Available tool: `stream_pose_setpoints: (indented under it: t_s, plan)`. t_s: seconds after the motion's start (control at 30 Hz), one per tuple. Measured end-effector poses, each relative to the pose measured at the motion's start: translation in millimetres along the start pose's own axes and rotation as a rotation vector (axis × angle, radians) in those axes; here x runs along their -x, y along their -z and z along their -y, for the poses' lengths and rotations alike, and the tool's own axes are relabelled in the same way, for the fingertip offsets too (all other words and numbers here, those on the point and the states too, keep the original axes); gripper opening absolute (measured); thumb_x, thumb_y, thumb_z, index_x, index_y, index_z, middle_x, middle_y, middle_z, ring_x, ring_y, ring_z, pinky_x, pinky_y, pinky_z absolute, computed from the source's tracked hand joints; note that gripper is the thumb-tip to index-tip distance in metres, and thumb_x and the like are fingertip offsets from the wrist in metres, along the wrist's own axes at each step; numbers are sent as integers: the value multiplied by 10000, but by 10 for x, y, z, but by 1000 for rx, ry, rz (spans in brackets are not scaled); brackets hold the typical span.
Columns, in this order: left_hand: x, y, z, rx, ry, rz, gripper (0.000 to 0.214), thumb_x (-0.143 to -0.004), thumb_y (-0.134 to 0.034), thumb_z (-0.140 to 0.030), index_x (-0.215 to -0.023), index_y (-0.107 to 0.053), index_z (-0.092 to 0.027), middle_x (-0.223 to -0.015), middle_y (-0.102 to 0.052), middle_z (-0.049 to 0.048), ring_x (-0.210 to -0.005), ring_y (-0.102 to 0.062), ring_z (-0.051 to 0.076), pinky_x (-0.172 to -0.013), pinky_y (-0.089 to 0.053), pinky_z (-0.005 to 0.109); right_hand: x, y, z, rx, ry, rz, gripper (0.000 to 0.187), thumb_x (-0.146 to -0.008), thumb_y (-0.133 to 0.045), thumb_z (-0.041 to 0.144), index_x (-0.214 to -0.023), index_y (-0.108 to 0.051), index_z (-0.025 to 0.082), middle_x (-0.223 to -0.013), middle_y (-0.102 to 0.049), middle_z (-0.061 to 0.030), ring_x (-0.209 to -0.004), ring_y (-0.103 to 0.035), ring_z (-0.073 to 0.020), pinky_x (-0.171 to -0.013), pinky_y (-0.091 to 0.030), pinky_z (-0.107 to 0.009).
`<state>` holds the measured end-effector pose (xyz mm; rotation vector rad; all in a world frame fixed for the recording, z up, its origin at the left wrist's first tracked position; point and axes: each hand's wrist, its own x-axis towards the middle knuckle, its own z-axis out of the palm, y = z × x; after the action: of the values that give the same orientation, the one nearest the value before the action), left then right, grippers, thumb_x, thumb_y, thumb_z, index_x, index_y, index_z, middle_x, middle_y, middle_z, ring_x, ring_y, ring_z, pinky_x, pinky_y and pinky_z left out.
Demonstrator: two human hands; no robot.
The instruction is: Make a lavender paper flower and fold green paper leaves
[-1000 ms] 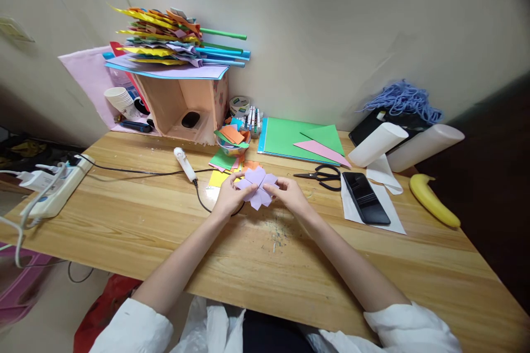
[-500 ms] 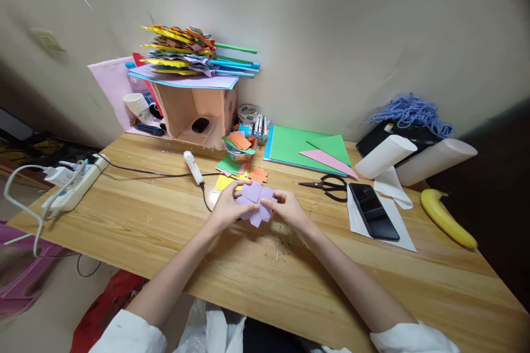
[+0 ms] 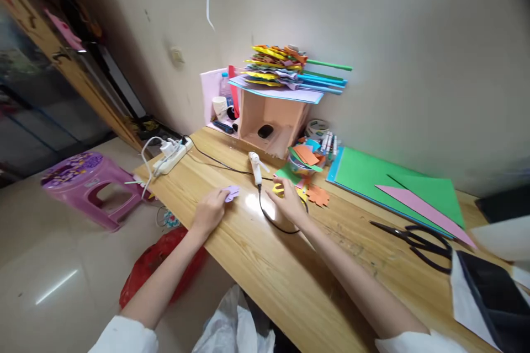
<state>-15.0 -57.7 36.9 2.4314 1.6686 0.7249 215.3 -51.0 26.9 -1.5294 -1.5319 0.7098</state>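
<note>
My left hand (image 3: 210,210) pinches a purple paper flower (image 3: 232,193) by its edge, low over the left part of the wooden table. The fingers cover part of the flower. My right hand (image 3: 288,202) holds nothing; its thumb and fingers are apart. It hovers by the yellow paper pieces (image 3: 301,193), just right of a white glue gun (image 3: 255,169) with a black cord. An orange paper flower (image 3: 318,196) lies to the right of that hand.
Behind stand a bowl of paper scraps (image 3: 304,162) and a pink box (image 3: 271,116) topped with paper flowers (image 3: 275,66). Green sheets (image 3: 397,176), scissors (image 3: 418,240) and a phone (image 3: 492,292) lie rightward. A power strip (image 3: 174,158) sits at the left edge.
The view has swung left. My right hand has let go of the purple paper flower and moved toward the glue gun. My left hand has carried the flower leftward.
</note>
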Motion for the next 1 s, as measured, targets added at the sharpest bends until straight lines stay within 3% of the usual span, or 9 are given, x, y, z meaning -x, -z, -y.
stream_pose_setpoints:
  t_s: [0.13, 0.3, 0.43, 0.57, 0.73, 0.83, 1.0]
  plan:
    - [33, -80, 12, -113, -11, 124, 237, -771, -430, -108, -912, -600, -195, -955, -593, 87, -922, -545, 227, -769, -428, 329, -300, -351, 14, 224, 8, 18, 536, -697, -572, 444, -1098, -484, 99, -987, -541, -141, -925, -517, -256, -802, -409, -382]
    - [140, 26, 59, 120, -38, 182, 402, -678, -582, -225, -1075, -546, -180, -1124, -541, 103, -1049, -492, 254, -911, -390, 362, -504, -626, 106, 346, -22, -30, 431, -743, -505, 382, -1070, -515, 101, -999, -572, -167, -970, -509, -291, -797, -380, -363]
    - [80, 0, 209, 347, 87, 181, 331, -793, -472, -283, -1099, -527, -168, -1041, -571, 96, -955, -543, 211, -848, -440, 351, -601, -678, 74, 321, 20, -33, 266, -774, -423, 281, -970, -553, 158, -893, -613, -109, -870, -541, -258, -731, -374, -321]
    - [-28, -120, 299, 377, 194, 94, 275, -802, -452, -203, -1054, -545, -149, -919, -547, 70, -814, -551, 163, -751, -471, 307, -532, -593, -9, 218, 116, -38, 247, -808, -373, 330, -884, -546, 170, -794, -603, -67, -757, -532, -229, -672, -380, -307]
    - [-50, -175, 317, 178, 227, -27, 295, -742, -578, -242, -1033, -581, -190, -993, -530, 78, -972, -485, 229, -879, -388, 398, -221, -334, -14, 127, 141, 22, 263, -822, -390, 373, -854, -542, 161, -771, -581, -62, -696, -508, -206, -642, -384, -304]
    - [-78, -184, 357, 261, 222, 54, 282, -739, -584, -236, -1016, -597, -184, -946, -550, 65, -916, -521, 204, -842, -416, 354, -10, -137, 9, 11, 116, 60, 310, -828, -407, 400, -963, -543, 156, -887, -599, -80, -779, -534, -215, -704, -398, -317]
    - [-244, -169, 419, 367, 67, 229, 270, -731, -581, -200, -996, -631, -188, -939, -594, 63, -896, -551, 192, -818, -427, 316, 202, 115, -61, -98, -59, 50, 376, -793, -455, 429, -1057, -547, 177, -1031, -604, -91, -890, -554, -239, -749, -417, -340]
